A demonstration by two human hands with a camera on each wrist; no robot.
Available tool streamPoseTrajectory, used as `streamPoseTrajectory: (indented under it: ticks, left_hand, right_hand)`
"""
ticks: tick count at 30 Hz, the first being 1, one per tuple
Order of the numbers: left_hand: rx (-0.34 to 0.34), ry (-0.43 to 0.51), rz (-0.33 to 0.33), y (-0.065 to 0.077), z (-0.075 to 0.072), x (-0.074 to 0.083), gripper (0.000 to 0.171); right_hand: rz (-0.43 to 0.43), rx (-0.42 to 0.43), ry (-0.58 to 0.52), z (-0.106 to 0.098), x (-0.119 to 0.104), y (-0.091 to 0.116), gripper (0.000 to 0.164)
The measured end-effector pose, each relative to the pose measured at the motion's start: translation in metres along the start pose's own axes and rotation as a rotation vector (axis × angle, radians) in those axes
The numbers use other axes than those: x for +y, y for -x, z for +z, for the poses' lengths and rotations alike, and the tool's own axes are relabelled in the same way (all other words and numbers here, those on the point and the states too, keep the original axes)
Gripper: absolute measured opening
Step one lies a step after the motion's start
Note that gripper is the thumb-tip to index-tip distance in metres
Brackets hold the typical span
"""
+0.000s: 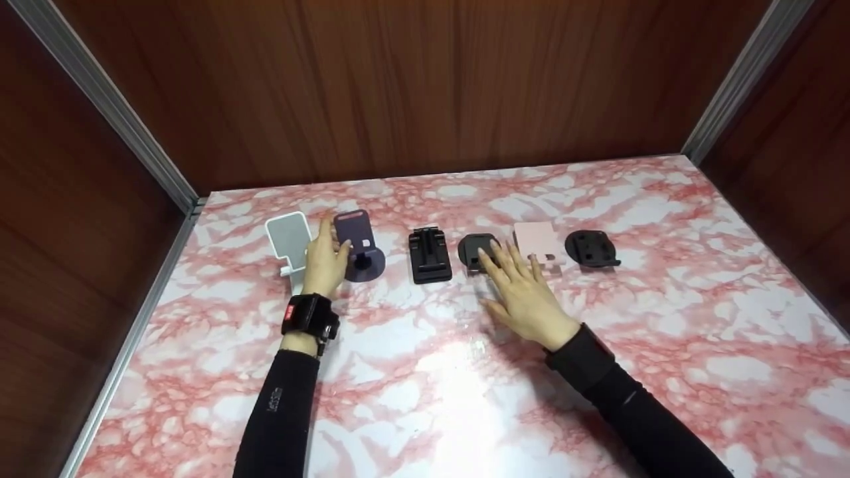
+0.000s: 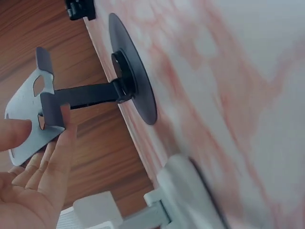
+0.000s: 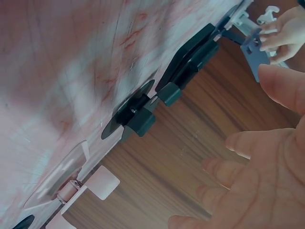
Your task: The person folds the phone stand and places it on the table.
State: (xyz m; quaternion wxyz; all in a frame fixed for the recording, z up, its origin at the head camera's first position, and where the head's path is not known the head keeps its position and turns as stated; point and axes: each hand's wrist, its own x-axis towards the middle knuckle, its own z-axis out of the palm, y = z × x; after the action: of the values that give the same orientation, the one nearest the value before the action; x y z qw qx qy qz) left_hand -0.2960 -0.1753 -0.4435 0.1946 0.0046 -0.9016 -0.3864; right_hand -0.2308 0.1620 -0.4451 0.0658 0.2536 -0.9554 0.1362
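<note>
The left hand [image 1: 323, 263] pinches the dark purple phone stand [image 1: 356, 229] at left, while the right hand [image 1: 526, 302] hovers, fingers spread wide, near the pink phone stand [image 1: 535, 236] at right.

Black sleeves [image 1: 275, 425], the left white-lettered, meet black wrist cameras [image 1: 309, 315].

Dark round-based stand [image 1: 476, 244] partly hidden by right grip [image 1: 523, 295], white stand [image 2: 178, 188] cropped in left wrist view
</note>
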Motion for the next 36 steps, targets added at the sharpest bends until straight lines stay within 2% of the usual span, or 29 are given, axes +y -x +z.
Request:
streamPoseTrajectory:
  ticks: [5,8,11,14,17,22,28,31,36]
  left_hand:
    - [-0.020,0.094,-0.055,-0.001,0.000,-0.001,0.034]
    - [-0.022,0.183,-0.081,0.000,0.000,0.001,0.022]
    - [-0.016,0.266,-0.102,0.001,0.000,0.004,0.017]
    - [-0.001,0.296,-0.113,0.002,0.000,0.010,0.015]
    - [0.019,0.314,-0.080,0.004,-0.001,0.019,0.015]
    - [0.030,0.378,0.019,0.010,-0.003,0.041,0.017]
    - [-0.007,0.462,0.146,0.022,-0.002,0.069,0.014]
    - [-0.029,0.478,0.190,0.029,-0.001,0.080,0.013]
    - [-0.057,0.500,0.222,0.038,0.001,0.094,0.013]
  right_hand:
    - [0.001,-0.007,0.000,0.001,-0.001,0.000,0.076]
    - [-0.003,-0.003,-0.006,0.001,-0.001,0.000,0.076]
    - [-0.007,-0.001,-0.009,0.001,-0.001,0.000,0.077]
    - [-0.010,-0.002,-0.008,0.002,-0.001,0.001,0.076]
    - [-0.016,-0.008,-0.008,0.002,-0.001,0.001,0.075]
    - [-0.034,-0.017,-0.034,0.000,-0.002,0.002,0.074]
    - [-0.071,-0.022,-0.102,0.000,-0.003,0.001,0.072]
    - [-0.085,-0.017,-0.149,0.001,-0.005,0.000,0.069]
    - [-0.075,-0.015,-0.292,0.000,-0.008,-0.001,0.066]
